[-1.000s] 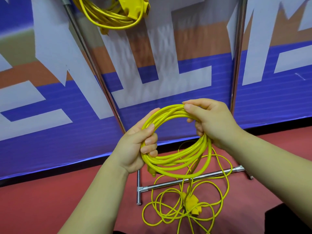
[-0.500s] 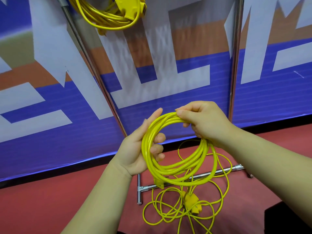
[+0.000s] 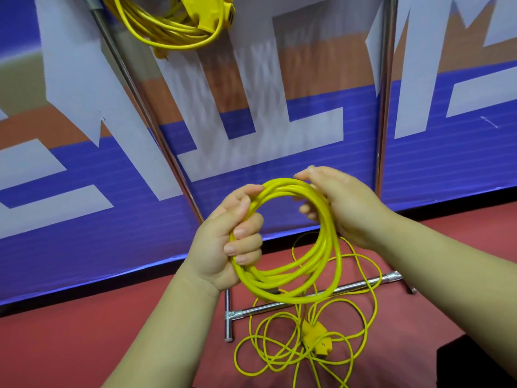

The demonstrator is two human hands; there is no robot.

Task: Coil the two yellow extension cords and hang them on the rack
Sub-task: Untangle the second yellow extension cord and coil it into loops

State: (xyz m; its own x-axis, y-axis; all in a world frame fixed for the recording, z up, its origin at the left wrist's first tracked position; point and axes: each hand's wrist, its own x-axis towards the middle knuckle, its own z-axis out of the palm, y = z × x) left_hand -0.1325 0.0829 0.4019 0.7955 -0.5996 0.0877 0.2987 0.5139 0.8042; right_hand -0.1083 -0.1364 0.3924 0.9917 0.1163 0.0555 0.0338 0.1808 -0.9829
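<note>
Two hands on cord coil [image 3: 307,287]: L hand [image 3: 218,247] fingers curled round left side; R hand [image 3: 347,208] fingers hooked over top-right.

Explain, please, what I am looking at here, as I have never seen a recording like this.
There is no machine: a person works with bare hands, and a camera worn on the head looks forward and down at them. The left hand grips one side of a yellow coil; the right hand, blurred, curls round its top. The rest of that cord lies loose on the red floor with its socket block, across the base bar of the rack. A second coil hangs high between the rack's poles, in front of a printed banner.
</note>
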